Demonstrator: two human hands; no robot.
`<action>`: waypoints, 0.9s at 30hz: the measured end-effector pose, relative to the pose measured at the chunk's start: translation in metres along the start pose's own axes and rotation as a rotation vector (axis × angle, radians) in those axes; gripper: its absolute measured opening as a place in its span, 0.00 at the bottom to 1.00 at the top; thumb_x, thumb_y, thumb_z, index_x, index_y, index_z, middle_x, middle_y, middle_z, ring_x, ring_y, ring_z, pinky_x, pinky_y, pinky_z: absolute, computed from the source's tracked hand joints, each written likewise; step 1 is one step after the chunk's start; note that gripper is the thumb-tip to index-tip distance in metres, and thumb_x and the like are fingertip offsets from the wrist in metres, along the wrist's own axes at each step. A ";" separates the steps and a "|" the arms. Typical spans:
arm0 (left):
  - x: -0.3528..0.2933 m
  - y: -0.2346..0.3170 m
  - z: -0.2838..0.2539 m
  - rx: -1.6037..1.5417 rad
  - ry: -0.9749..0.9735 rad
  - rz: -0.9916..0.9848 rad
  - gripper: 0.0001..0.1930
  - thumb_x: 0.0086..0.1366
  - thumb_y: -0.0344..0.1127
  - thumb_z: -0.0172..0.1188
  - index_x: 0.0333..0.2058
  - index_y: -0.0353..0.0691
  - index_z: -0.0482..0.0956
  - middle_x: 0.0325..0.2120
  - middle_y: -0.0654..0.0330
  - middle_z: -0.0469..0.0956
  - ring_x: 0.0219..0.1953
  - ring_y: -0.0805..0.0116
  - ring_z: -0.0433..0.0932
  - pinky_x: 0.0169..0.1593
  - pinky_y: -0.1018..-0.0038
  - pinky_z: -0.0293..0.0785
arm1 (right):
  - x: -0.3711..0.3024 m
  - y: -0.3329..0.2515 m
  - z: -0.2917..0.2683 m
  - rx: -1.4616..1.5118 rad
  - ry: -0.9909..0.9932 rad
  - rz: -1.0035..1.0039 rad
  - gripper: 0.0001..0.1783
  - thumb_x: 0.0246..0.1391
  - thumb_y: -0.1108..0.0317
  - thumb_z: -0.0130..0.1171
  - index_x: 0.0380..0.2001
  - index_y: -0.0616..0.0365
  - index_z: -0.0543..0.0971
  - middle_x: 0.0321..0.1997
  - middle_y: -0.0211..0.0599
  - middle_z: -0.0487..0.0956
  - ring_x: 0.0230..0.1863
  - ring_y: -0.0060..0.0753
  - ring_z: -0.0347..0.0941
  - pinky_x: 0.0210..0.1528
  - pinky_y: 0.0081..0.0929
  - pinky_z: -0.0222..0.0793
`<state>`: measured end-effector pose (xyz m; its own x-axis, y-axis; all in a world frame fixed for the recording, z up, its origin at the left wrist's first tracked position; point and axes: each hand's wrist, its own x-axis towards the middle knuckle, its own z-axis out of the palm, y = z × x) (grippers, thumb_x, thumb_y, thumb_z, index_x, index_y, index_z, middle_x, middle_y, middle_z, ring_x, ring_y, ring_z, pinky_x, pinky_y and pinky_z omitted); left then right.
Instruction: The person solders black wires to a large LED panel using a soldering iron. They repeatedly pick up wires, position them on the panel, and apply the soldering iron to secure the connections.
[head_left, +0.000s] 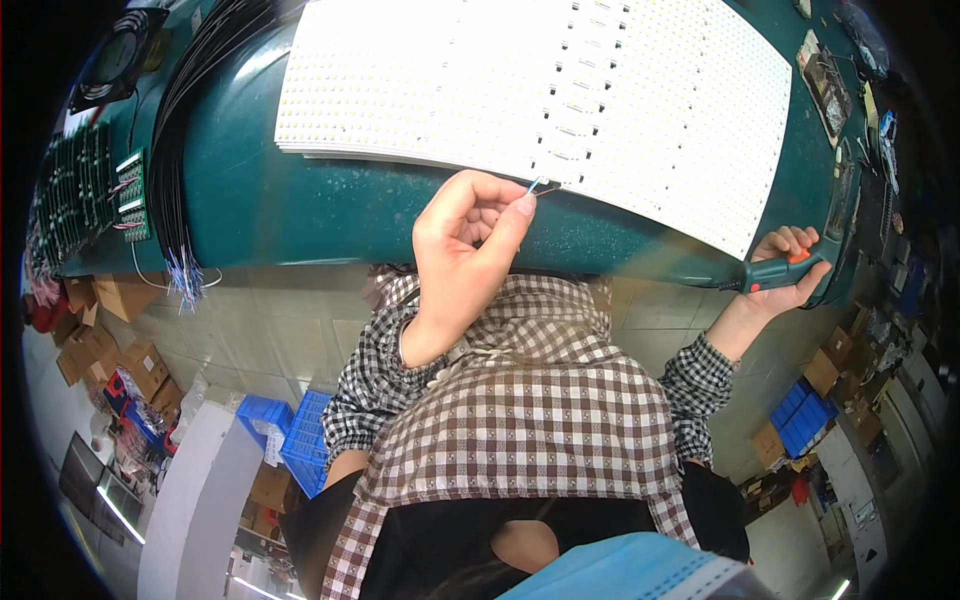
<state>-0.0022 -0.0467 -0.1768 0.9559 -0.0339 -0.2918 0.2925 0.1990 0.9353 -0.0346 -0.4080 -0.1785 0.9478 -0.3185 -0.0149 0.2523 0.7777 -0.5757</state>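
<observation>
White LED panel (600, 90) is lying on the green table (300, 200). Left hand (470, 240) is pinching a thin wire (538, 184) at its edge; right hand (785, 270) is gripping a green-handled tool (775, 272).

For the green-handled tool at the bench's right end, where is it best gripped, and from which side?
Likely around the thick green handle, from the bench's front edge: it lies roughly level, and its thin shaft runs left. The right hand wraps it that way, thumb by the orange button.

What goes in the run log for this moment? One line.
left hand: pinches thin wire at LED panel edge | right hand: grips soldering iron by bench edge, off panel
</observation>
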 end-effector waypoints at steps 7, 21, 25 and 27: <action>0.000 -0.001 0.001 0.000 0.007 0.009 0.02 0.58 0.21 0.57 0.30 0.29 0.73 0.25 0.63 0.73 0.23 0.85 0.70 0.24 0.90 0.66 | 0.000 0.000 0.000 -0.007 0.011 -0.003 0.22 0.50 0.58 0.61 0.42 0.62 0.68 0.35 0.35 0.72 0.35 0.26 0.69 0.42 0.25 0.68; 0.000 -0.006 -0.001 -0.004 0.014 0.046 0.04 0.59 0.24 0.57 0.33 0.32 0.74 0.24 0.63 0.75 0.21 0.84 0.69 0.22 0.89 0.61 | 0.001 0.000 -0.001 -0.021 0.009 -0.007 0.22 0.51 0.58 0.61 0.41 0.62 0.68 0.35 0.35 0.72 0.35 0.26 0.69 0.41 0.25 0.68; -0.001 -0.006 -0.004 -0.018 0.007 0.045 0.04 0.60 0.26 0.56 0.34 0.32 0.75 0.25 0.61 0.76 0.22 0.83 0.69 0.23 0.88 0.62 | 0.000 0.000 0.000 -0.033 0.015 -0.016 0.22 0.51 0.58 0.61 0.41 0.62 0.68 0.35 0.35 0.72 0.35 0.26 0.69 0.41 0.25 0.68; -0.001 -0.005 -0.006 -0.035 -0.005 0.039 0.04 0.60 0.26 0.56 0.34 0.31 0.75 0.26 0.61 0.75 0.24 0.82 0.70 0.25 0.87 0.64 | 0.000 0.000 0.000 -0.034 0.017 -0.022 0.22 0.51 0.58 0.61 0.41 0.62 0.68 0.35 0.35 0.72 0.35 0.26 0.69 0.41 0.25 0.68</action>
<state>-0.0051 -0.0413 -0.1819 0.9666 -0.0301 -0.2545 0.2543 0.2347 0.9382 -0.0343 -0.4080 -0.1790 0.9384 -0.3451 -0.0156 0.2662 0.7514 -0.6038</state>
